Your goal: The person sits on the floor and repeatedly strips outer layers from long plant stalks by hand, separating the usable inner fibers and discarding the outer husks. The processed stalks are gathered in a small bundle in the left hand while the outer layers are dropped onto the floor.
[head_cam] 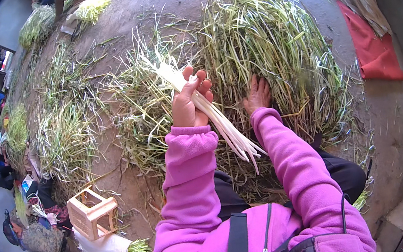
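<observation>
My left hand (191, 100), palm up, holds a bundle of long pale stalks (232, 133) that slants from upper left to lower right; their thin white ends hang past my wrist. My right hand (258, 94) reaches against the lower left side of a large heap of green and yellowish stalks (262, 38); whether its fingers grip any stalk cannot be told. A looser pile of leafy stalks (141, 115) lies left of my left hand. Both forearms are in purple fleece sleeves.
A pink plastic stool (91, 213) lies on its side at lower left, by a white cloth (106, 249) over green stalks. Several people sit along the left among more piles. A red cloth (372, 49) lies at right. Cut stalks (64, 134) are strewn on the floor.
</observation>
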A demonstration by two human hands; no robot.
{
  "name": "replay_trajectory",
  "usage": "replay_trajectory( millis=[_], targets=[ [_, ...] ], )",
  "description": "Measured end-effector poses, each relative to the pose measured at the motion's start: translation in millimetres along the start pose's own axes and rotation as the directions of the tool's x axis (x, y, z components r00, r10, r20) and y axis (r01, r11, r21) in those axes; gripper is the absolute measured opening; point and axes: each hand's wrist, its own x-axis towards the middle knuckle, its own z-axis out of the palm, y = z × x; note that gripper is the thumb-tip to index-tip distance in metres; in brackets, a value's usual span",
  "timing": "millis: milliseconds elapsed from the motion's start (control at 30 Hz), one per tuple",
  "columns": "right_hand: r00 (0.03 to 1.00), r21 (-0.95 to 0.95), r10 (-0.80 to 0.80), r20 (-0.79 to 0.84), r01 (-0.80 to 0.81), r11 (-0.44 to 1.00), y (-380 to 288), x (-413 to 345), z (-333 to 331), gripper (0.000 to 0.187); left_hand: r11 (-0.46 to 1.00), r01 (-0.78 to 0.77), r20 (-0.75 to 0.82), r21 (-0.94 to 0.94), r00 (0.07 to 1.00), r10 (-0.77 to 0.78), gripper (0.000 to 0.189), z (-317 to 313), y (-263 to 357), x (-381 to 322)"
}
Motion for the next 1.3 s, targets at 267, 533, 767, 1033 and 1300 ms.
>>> replay_trajectory(
  millis=[267, 533, 767, 1033, 1300],
  targets=[
    [0.990, 0.629, 0.127, -0.058, -0.062, 0.775, 36, 23, -72, 0.059, 1.000, 0.007, 0.017, -0.007, 1.000, -0.007, 0.031, 2, -1, 0],
    [0.990, 0.194, 0.008, -0.138, 0.019, 0.981, 106, 32, -108, 0.056, 1.000, 0.016, 0.024, 0.023, 1.000, -0.017, 0.029, 9, -9, -1],
    [0.752, 0.133, -0.276, -0.598, 0.433, 0.892, 37, -4, -87, 0.050, 0.999, 0.012, 0.026, 0.041, 1.000, -0.013, 0.030, 13, -6, -12],
    [0.951, 0.386, -0.094, 0.295, -0.029, 0.922, -15, 1, 31, 0.065, 0.997, 0.060, 0.128, -0.049, 0.990, -0.053, 0.036, 8, 6, -40],
    [0.949, 0.166, 0.132, 0.288, -0.185, 0.969, -67, 3, 60, 0.083, 0.994, 0.103, 0.121, -0.043, 0.988, -0.097, 0.039, 2, 16, -39]
  ],
)
